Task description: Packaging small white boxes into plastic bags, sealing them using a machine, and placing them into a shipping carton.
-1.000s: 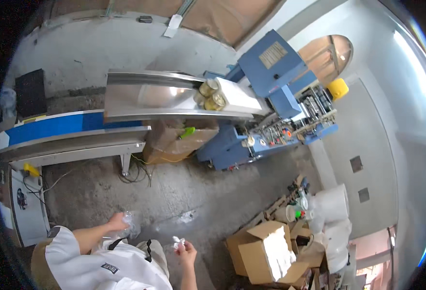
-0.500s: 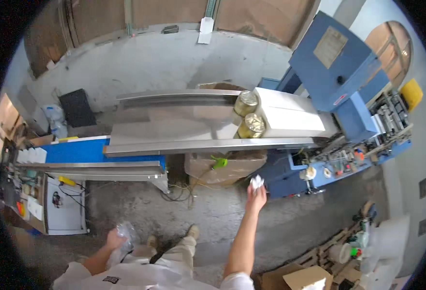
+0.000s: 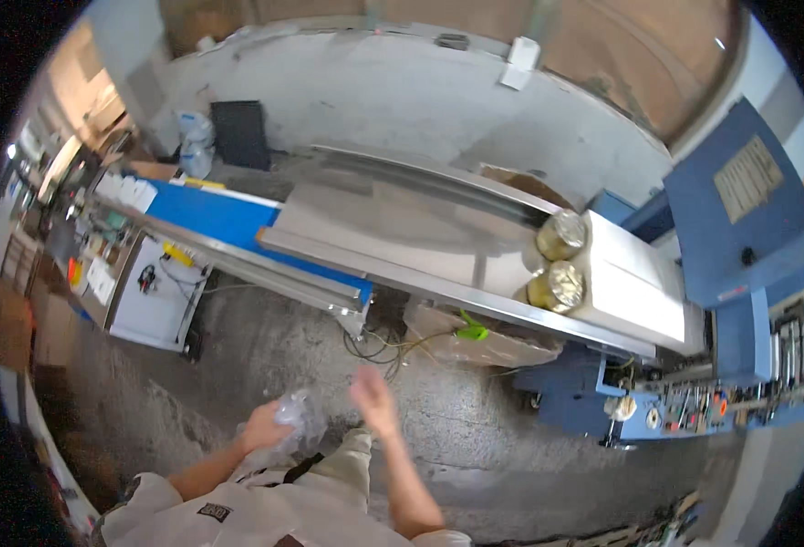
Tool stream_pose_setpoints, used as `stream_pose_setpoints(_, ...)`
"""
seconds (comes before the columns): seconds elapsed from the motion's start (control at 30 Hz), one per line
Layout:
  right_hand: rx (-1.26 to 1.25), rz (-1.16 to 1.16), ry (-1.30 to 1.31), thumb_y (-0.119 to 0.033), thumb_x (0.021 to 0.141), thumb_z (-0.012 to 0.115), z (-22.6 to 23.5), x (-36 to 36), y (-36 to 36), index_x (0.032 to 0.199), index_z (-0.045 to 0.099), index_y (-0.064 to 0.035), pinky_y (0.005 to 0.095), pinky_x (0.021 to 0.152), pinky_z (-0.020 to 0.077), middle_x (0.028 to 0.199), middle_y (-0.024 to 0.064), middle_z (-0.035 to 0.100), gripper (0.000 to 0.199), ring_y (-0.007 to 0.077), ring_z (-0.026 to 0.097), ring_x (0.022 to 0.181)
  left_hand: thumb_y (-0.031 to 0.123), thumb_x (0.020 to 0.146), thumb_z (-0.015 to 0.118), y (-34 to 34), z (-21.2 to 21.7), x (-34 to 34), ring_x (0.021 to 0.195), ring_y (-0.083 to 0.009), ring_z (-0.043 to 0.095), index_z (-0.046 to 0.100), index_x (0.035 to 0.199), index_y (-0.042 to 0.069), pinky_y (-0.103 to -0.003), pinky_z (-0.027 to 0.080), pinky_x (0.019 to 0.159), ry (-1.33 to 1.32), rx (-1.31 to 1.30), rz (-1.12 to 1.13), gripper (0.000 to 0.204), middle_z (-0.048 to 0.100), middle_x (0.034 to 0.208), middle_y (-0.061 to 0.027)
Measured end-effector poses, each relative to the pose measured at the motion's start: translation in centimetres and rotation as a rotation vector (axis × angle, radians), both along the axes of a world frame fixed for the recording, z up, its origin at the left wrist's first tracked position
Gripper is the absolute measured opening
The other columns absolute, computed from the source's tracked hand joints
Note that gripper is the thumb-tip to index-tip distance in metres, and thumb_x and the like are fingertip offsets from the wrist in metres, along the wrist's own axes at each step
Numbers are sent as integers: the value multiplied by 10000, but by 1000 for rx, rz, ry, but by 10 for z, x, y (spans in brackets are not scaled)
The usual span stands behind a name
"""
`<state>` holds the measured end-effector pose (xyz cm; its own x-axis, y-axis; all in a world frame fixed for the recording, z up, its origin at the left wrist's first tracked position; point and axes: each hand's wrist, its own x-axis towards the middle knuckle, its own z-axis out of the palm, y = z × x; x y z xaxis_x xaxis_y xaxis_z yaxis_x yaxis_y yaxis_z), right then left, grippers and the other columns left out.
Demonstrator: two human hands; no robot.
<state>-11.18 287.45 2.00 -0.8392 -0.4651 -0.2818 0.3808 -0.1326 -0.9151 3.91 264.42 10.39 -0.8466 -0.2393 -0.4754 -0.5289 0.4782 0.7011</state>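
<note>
My left hand (image 3: 267, 428) is closed on a crumpled clear plastic bag (image 3: 303, 421), held low in front of my body. Just right of the bag is my right hand (image 3: 372, 401), raised over the floor. Motion smears its fingers, so whether it holds anything does not show. Beyond both hands runs a long metal conveyor channel (image 3: 402, 214). At its right end two gold-topped round containers (image 3: 561, 235) stand one behind the other, against a long white block (image 3: 634, 278).
A blue belt (image 3: 206, 212) continues at the left. Below it stands a white-topped cart (image 3: 160, 296). A blue machine (image 3: 730, 201) with an upright panel stands at the right. Under the channel sit a plastic-wrapped box (image 3: 429, 328), a green-handled tool (image 3: 472, 330) and cables (image 3: 374, 345).
My right hand has come back from the right toward the bag. The white crumpled piece it held no longer shows. My left hand still holds the bag, and the view has turned left.
</note>
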Motion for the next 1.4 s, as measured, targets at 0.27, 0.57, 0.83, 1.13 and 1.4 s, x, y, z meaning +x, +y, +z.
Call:
stream_pose_setpoints(0.27,1,515,371,-255,691,874,73,151,-147,1493,223,17,342,1003,436,1318,204,532,1068,227,518,1203,73,767,701,-61,34,69,794,-221,689,665,1023,0,-372,560,697,5,1042,831,269,698,903,-106)
stream_pose_setpoints(0.57,207,907,459,72,725,658,60,340,-255,1249,521,-60,331,876,504,1117,71,634,558,179,610,1025,277,778,761,-107,24,323,822,-186,659,613,1087,-2,-333,523,759,594,479,1046,442,691,958,-102)
stream_pose_setpoints(0.83,355,1177,508,26,772,609,79,477,-365,1186,541,-26,347,749,527,986,100,671,423,200,651,877,397,786,737,-172,40,489,718,-204,649,544,931,3,-378,512,614,544,314,1267,462,661,835,-159)
stream_pose_setpoints(1.13,302,1604,441,2,737,664,40,655,-547,1325,487,-4,322,826,499,1067,83,636,614,176,602,977,475,794,718,-293,-7,666,877,-354,668,581,978,-28,-440,508,737,209,99,1615,553,670,943,-228)
stream_pose_setpoints(1.4,28,2047,425,-39,716,632,66,849,-754,1178,596,-28,367,776,515,1005,161,692,464,244,670,868,318,815,746,-431,71,869,919,-216,662,604,1143,-12,-346,527,808,183,230,1739,487,686,1016,-137)
